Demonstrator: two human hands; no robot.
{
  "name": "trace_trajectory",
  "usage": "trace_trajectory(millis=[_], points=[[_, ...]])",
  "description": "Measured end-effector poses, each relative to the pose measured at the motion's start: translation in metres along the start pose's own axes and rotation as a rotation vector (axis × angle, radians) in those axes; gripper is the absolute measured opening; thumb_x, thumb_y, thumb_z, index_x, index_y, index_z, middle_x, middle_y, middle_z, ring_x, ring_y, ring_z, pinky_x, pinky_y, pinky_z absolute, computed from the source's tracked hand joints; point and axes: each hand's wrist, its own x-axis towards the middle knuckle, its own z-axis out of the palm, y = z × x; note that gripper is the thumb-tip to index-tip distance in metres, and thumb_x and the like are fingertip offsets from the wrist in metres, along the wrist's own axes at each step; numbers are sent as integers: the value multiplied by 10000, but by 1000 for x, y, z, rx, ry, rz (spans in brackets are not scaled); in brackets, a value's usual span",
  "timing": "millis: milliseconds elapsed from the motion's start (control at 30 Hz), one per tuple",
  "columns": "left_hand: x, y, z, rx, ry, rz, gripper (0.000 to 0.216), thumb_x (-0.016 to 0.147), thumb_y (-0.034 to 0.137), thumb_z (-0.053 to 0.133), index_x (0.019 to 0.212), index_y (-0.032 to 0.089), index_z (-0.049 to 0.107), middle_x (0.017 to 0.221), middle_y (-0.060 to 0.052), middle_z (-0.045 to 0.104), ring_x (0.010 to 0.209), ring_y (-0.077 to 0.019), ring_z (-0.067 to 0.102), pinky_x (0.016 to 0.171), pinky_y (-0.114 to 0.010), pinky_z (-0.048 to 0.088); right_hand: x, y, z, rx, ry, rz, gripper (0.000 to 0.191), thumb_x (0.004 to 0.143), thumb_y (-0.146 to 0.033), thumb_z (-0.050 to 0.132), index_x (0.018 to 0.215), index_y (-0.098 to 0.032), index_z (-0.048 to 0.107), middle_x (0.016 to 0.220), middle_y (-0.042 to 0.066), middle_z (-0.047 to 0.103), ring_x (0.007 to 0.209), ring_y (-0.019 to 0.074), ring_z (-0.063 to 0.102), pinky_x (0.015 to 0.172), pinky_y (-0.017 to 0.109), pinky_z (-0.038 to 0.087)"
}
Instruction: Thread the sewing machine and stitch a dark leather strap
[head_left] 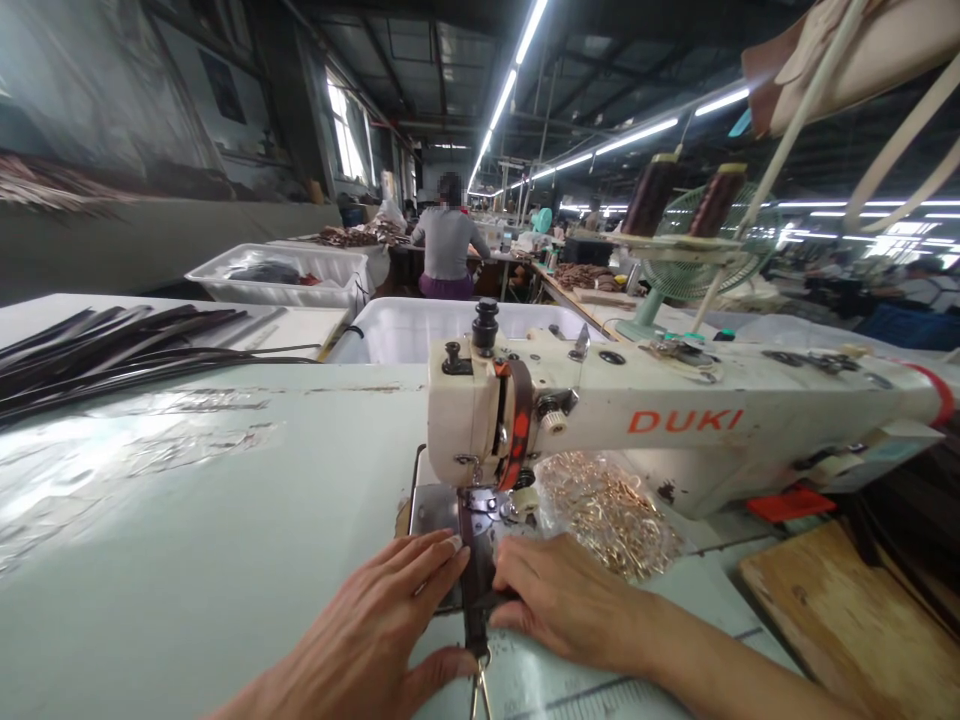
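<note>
A cream DUKI sewing machine (675,420) stands on the pale green table (187,520). A narrow dark strap (478,580) lies under its needle and presser foot, running toward me, with a small gold metal ring at its near end. My left hand (375,640) lies flat on the table, fingers stretched out, pressing against the strap's left edge. My right hand (562,595) rests on the strap's right side, with fingers curled and pinching it near the needle plate.
A clear bag of gold metal fittings (607,510) sits under the machine arm. Dark straps (112,350) are piled at the far left. White bins (285,275) stand behind, a wooden board (840,610) lies right. A person (448,245) sits far off, back turned.
</note>
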Motion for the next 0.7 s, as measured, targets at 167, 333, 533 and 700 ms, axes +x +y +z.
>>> trace_trajectory(millis=[167, 333, 533, 700], points=[[2, 2, -4, 1, 3, 11, 645, 862, 632, 510, 1311, 170, 513, 1277, -81, 614, 1125, -257, 613, 879, -370, 572, 2, -4, 1, 82, 45, 35, 192, 992, -377, 440, 923, -201, 472, 859, 3, 583, 727, 143, 536, 571, 272, 356], [3, 0, -3, -40, -16, -6, 648, 854, 637, 518, 1324, 190, 511, 1292, -81, 603, 1136, -260, 605, 909, -378, 556, -9, -2, -17, 379, 126, 129, 345, 954, -544, 442, 975, -206, 504, 825, -10, 595, 704, 124, 546, 647, 243, 403], [8, 0, -8, -22, 111, 7, 587, 809, 638, 588, 1208, 208, 615, 1176, -49, 678, 1029, -231, 663, 848, -282, 574, -12, -4, 0, 186, 133, -53, 321, 873, -518, 597, 1009, -232, 647, 714, -24, 632, 586, 123, 575, 519, 239, 351], [20, -3, -13, -52, 155, 9, 486, 848, 574, 586, 1151, 197, 636, 1107, -46, 705, 994, -204, 670, 887, -259, 550, -4, -3, 14, 177, 344, -92, 546, 980, -514, 386, 617, -187, 631, 507, -17, 543, 419, 89, 475, 415, 257, 260]])
